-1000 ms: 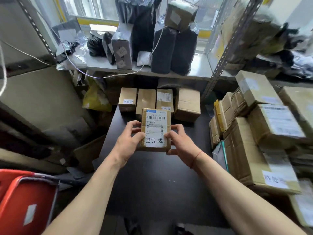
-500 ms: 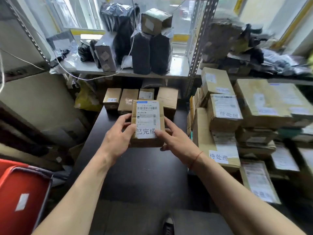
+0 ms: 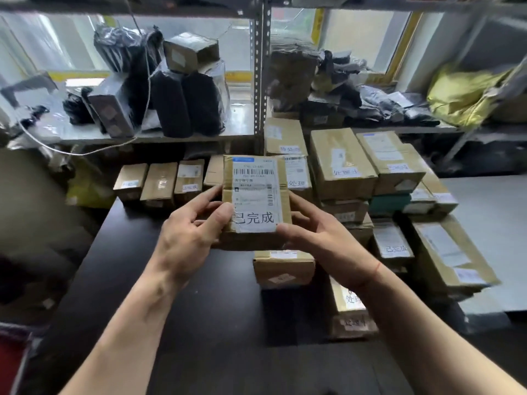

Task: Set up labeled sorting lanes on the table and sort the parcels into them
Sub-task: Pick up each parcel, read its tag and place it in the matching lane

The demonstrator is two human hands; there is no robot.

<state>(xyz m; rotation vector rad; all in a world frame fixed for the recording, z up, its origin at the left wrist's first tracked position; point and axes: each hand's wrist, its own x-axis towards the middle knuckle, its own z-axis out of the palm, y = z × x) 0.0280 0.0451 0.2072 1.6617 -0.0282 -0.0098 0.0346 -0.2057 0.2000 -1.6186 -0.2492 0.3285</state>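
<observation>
Hands hold a small cardboard parcel (image 3: 256, 201) above the dark table (image 3: 119, 280): the left hand (image 3: 185, 240) curls thumb and fingers round its left edge, the right hand (image 3: 322, 238) grips the right edge. Its white label (image 3: 254, 195) faces up. A row of boxes (image 3: 159, 182) lines the table's far edge, and stacked parcels (image 3: 368, 178) stand just right.

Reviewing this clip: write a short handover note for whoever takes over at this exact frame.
Left hand and right hand both grip the parcel labelled 已完成, held above the black table.
A row of small boxes stands along the table's far edge; a labelled stack sits to the right.
Done: some parcels placed.
Left: set this parcel in its lane, then sort the rest.
</observation>
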